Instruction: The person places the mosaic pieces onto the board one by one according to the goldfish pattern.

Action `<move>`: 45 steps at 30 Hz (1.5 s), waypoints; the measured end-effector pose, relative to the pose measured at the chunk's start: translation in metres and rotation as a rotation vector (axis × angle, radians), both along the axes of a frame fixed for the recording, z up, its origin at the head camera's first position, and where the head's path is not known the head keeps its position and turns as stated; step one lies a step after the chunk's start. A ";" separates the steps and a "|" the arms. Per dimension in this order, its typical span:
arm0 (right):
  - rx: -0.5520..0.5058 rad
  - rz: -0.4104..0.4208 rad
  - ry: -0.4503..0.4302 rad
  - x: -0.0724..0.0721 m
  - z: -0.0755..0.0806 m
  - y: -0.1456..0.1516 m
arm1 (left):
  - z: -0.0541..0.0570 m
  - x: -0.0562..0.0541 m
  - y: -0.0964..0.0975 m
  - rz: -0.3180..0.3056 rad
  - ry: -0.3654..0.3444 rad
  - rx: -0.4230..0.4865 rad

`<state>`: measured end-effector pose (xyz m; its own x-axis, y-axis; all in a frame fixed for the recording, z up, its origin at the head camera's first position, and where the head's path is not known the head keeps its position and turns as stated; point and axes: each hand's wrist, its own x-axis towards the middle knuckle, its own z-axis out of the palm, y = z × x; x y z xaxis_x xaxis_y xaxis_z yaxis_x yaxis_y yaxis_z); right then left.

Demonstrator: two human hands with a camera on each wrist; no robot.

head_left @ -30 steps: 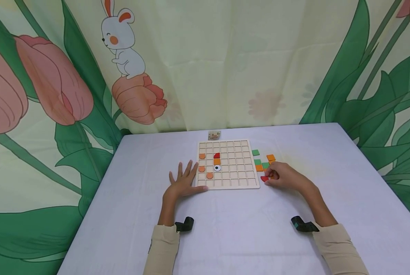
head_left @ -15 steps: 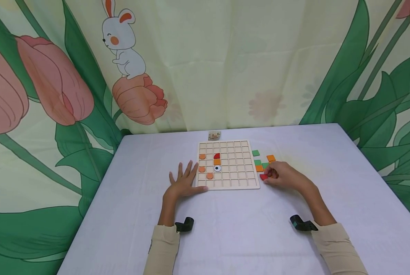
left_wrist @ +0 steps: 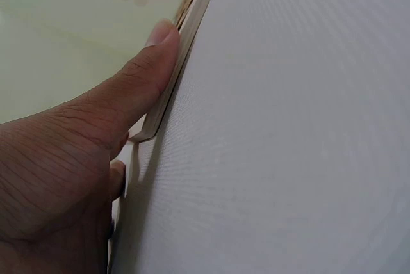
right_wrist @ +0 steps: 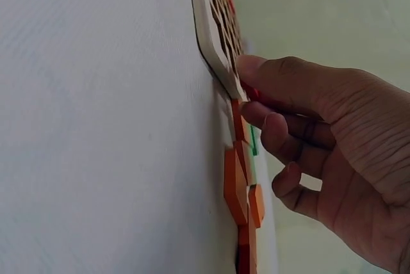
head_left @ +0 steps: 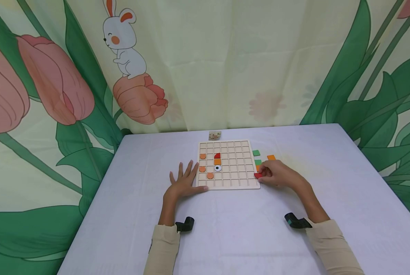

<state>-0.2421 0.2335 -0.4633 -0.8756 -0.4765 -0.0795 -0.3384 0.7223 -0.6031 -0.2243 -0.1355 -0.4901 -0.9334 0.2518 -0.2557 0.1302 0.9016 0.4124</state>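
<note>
A pale wooden grid board (head_left: 237,183) lies on the table, holding several small pieces toward its left side: orange discs (head_left: 209,175), a red quarter-round piece (head_left: 217,156), an orange square (head_left: 217,162) and a white disc with an eye (head_left: 217,168). My left hand (head_left: 183,186) is spread at the board's lower left corner, its thumb (left_wrist: 157,56) lying along the near edge. My right hand (head_left: 277,173) pinches a red piece (head_left: 258,175) between thumb and fingers at the board's right edge. In the right wrist view the fingers mostly hide that red piece (right_wrist: 251,92).
Right of the board lie loose green tiles (head_left: 256,152) and orange tiles (head_left: 271,157), some hidden behind my right hand. A small patterned card-like item (head_left: 214,135) sits beyond the board's far edge. A printed curtain (head_left: 205,76) hangs behind the white table (head_left: 225,229).
My right hand has carried the red piece leftward and slightly away from me, from the table beside the loose tiles to the board's right edge. The left hand stays in place.
</note>
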 end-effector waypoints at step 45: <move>0.027 0.107 0.123 -0.014 -0.002 -0.116 | 0.001 -0.003 0.000 0.000 -0.005 -0.021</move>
